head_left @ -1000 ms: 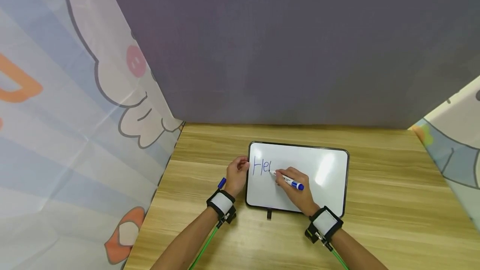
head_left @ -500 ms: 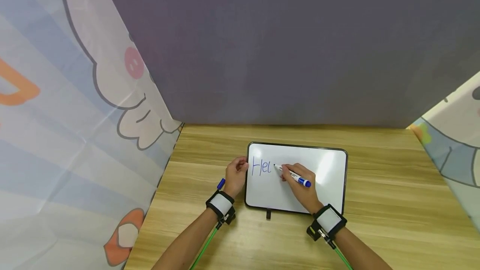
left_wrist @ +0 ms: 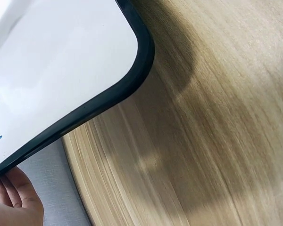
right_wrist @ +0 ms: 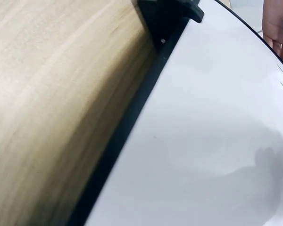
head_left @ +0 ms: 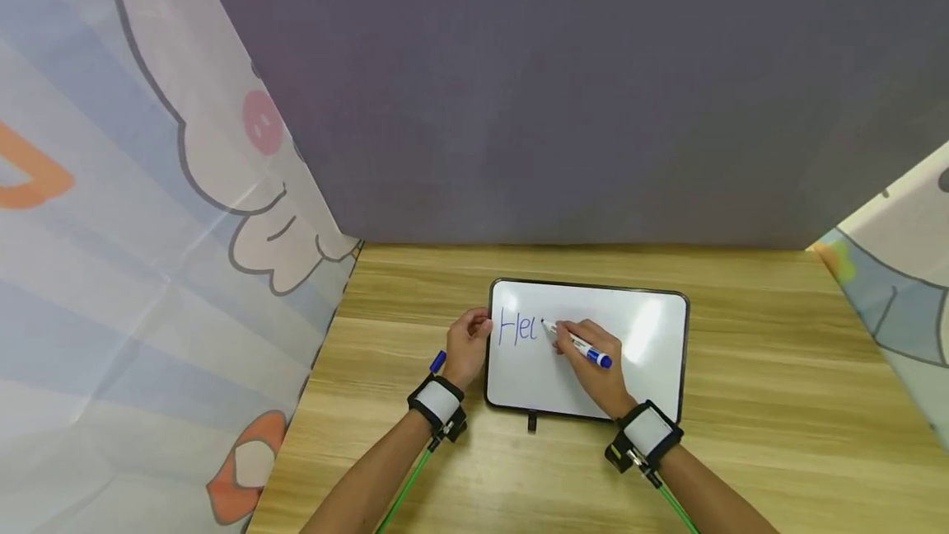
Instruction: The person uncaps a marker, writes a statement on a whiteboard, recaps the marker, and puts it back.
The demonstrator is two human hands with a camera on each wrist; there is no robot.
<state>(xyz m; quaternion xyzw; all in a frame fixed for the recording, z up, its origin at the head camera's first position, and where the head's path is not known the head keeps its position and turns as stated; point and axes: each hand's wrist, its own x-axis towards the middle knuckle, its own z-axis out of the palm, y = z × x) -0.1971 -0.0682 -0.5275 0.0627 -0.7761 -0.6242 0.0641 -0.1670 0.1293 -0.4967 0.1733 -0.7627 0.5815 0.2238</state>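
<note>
White board (head_left: 638, 336) lies lower centre of frame on wood table (head_left: 778, 402), "Hel" written. Right hand (head_left: 593, 373) fingers grip blue marker (head_left: 582, 346), tip at board; left hand (head_left: 465, 346) pinches board's edge. Best w/ board held steady, light even strokes.

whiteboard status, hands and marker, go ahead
Left hand grips whiteboard at its left edge. Right hand holds blue marker, tip at board right of "Hel". Nothing in the way.
</note>
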